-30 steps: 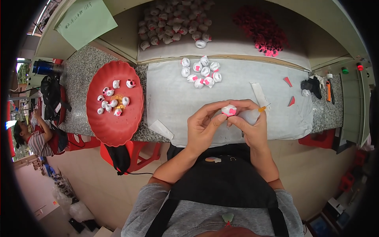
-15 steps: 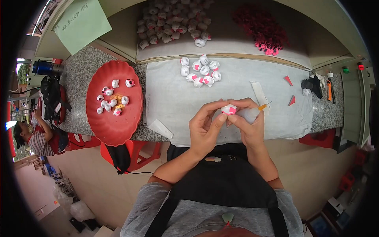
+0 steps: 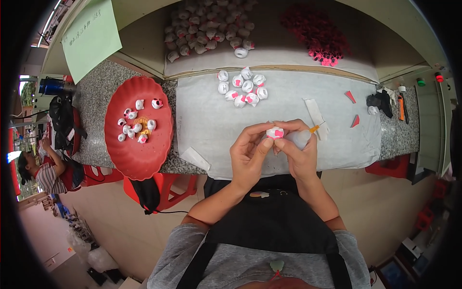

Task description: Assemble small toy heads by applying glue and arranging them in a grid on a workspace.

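Over the white sheet, near its front edge, a small white-and-pink figurine head (image 3: 275,133) is pinched between the fingertips of both hands. My left hand (image 3: 246,156) grips it with thumb and fingers from the left. From the right, my right hand (image 3: 304,156) closes on the same piece. A translucent squeeze bottle (image 3: 301,139) with an orange needle tip is tucked in the right hand, its needle pointing up and right. Beyond the hands, several similar white-and-pink heads (image 3: 247,86) stand grouped on the sheet.
A red scalloped tray (image 3: 149,161) at left holds several more heads. On the shelf behind lie a large heap of heads (image 3: 207,29) and a pile of small pink pieces (image 3: 327,41). Red scraps (image 3: 354,120), black cloth (image 3: 382,102) and an orange-handled tool (image 3: 401,108) lie right.
The figurine head has turned slightly between my fingers, showing its pink patch more squarely. Both hands keep their grip, and the view has shifted a little.
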Demonstrator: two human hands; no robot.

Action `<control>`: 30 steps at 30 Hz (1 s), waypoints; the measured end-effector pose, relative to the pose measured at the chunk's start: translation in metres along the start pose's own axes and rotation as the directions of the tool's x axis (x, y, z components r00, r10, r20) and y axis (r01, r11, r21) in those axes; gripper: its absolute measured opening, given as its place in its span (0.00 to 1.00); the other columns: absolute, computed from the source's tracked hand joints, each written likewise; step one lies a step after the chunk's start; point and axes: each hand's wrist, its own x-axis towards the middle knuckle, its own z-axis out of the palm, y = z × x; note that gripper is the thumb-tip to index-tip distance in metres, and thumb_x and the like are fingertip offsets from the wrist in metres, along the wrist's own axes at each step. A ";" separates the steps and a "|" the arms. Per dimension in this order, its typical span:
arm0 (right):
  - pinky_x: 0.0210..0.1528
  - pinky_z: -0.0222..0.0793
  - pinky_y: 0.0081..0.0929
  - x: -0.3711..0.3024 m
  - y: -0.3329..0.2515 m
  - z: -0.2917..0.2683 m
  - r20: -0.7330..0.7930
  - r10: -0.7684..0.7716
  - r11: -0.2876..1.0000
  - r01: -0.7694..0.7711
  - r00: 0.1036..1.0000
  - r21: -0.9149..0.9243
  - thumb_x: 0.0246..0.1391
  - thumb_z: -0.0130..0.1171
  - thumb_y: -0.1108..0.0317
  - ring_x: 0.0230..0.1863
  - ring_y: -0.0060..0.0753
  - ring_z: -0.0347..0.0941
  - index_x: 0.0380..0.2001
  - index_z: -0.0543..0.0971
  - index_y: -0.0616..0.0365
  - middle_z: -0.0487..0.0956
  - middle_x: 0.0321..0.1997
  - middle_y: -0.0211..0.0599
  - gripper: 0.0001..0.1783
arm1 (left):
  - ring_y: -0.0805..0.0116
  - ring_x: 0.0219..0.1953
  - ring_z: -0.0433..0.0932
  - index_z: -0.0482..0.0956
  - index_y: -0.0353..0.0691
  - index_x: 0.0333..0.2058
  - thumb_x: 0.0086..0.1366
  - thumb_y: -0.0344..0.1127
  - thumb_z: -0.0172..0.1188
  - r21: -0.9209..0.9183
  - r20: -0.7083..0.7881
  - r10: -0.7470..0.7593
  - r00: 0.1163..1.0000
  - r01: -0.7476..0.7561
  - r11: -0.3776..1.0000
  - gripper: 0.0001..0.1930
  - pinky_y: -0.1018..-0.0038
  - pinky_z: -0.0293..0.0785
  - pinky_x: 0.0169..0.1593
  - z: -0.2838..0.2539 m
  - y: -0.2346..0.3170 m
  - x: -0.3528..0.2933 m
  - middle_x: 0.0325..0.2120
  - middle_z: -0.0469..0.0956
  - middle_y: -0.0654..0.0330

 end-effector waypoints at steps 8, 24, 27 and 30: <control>0.22 0.61 0.18 0.008 -0.024 -0.017 0.021 0.034 0.970 -0.028 0.999 -0.241 0.35 0.54 0.79 0.23 0.21 0.65 0.30 0.71 0.64 0.70 0.24 0.34 0.13 | 0.73 0.39 0.68 0.65 0.32 0.38 0.53 0.24 0.50 -0.024 0.096 -0.027 0.995 0.029 0.999 0.12 0.79 0.63 0.43 -0.012 0.000 0.012 0.36 0.69 0.55; 0.25 0.59 0.15 -0.005 -0.033 -0.005 0.081 -0.486 0.668 0.430 0.870 -0.607 0.33 0.56 0.82 0.24 0.25 0.65 0.22 0.74 0.64 0.70 0.23 0.37 0.07 | 0.70 0.37 0.70 0.65 0.36 0.35 0.51 0.26 0.53 -0.247 0.010 -0.135 0.991 0.133 0.960 0.11 0.72 0.64 0.46 0.004 0.005 0.006 0.33 0.71 0.57; 0.23 0.61 0.16 -0.005 -0.027 -0.007 0.154 -0.529 0.600 0.496 0.835 -0.628 0.32 0.57 0.83 0.23 0.25 0.66 0.23 0.74 0.63 0.70 0.23 0.37 0.08 | 0.77 0.35 0.69 0.65 0.34 0.36 0.50 0.22 0.53 -0.266 0.000 -0.124 0.992 0.119 0.957 0.12 0.83 0.64 0.39 0.006 0.005 0.004 0.33 0.71 0.57; 0.21 0.61 0.17 -0.004 -0.024 -0.010 0.184 -0.582 0.510 0.531 0.793 -0.676 0.32 0.57 0.83 0.21 0.26 0.66 0.22 0.74 0.63 0.70 0.23 0.37 0.09 | 0.79 0.33 0.69 0.66 0.33 0.35 0.50 0.22 0.53 -0.181 -0.017 -0.099 0.995 0.094 0.979 0.12 0.86 0.65 0.36 0.009 0.005 0.002 0.32 0.71 0.58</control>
